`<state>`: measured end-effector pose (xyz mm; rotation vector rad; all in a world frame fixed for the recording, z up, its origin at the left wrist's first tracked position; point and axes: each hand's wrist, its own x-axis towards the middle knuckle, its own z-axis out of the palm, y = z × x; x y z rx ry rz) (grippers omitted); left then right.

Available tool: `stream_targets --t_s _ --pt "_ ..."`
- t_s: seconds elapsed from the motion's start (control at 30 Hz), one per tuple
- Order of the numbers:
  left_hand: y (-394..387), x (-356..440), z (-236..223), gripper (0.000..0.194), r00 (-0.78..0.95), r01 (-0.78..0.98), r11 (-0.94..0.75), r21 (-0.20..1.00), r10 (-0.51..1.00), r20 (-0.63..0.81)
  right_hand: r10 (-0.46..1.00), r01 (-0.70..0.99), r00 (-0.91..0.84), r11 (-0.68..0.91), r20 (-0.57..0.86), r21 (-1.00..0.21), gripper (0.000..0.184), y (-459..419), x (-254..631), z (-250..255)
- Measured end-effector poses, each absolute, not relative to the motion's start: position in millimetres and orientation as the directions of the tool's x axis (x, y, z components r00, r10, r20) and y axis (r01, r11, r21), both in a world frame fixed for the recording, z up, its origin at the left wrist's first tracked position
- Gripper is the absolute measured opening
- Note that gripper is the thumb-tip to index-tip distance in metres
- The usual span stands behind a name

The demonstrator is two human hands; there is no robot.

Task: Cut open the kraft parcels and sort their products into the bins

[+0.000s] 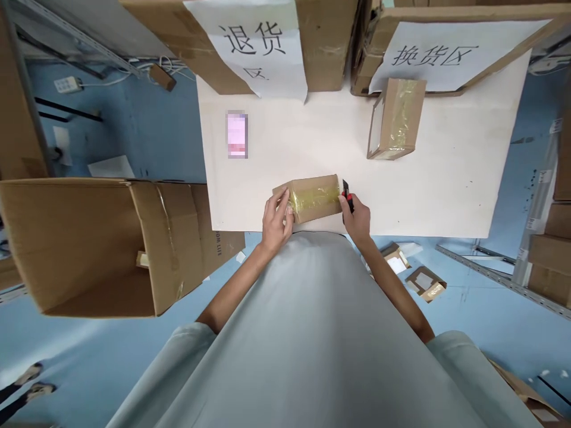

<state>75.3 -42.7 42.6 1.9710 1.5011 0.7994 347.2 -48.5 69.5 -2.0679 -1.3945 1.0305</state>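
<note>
Grey-blue shirt foremost. Small taped box at near edge of desk. Left hand: fingers grasping box's left end. Right hand: fingers clenched round cutter, beside right end.

Left forearm angled toward 1 o'clock, left hand fingers bent; right forearm toward 11 o'clock, right hand curled gripping.

At the near edge of the worktop, a box is held at its left end by the left hand; at its right end, a cutter is held in the right hand. Farther back, a phone-like item is placed leftward, a second box rightward. Behind these, two cartons are lined up.
</note>
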Motion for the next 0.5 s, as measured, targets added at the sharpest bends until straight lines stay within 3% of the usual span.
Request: stream_targets --t_s 0.1,0.2,0.33,0.5 --pt "-43 77 49 0.066 0.159 0.582 -0.168 0.796 0.983 0.091 0.927 0.650 0.256 -0.374 -0.273 -0.661 0.062 -50 338 93" --pt "-38 74 49 0.066 0.142 0.477 -0.029 0.879 0.989 -0.045 0.939 0.729 0.248 -0.342 -0.237 -0.593 0.062 -51 331 110" --pt "-15 63 52 0.055 0.127 0.399 0.144 0.905 0.970 -0.210 0.950 0.806 0.246 -0.310 -0.190 -0.504 0.062 -52 321 118" --pt "41 57 59 0.037 0.266 0.348 0.105 0.932 0.942 -0.205 0.929 0.851 0.337 -0.371 -0.155 -0.372 0.062 -60 305 130"
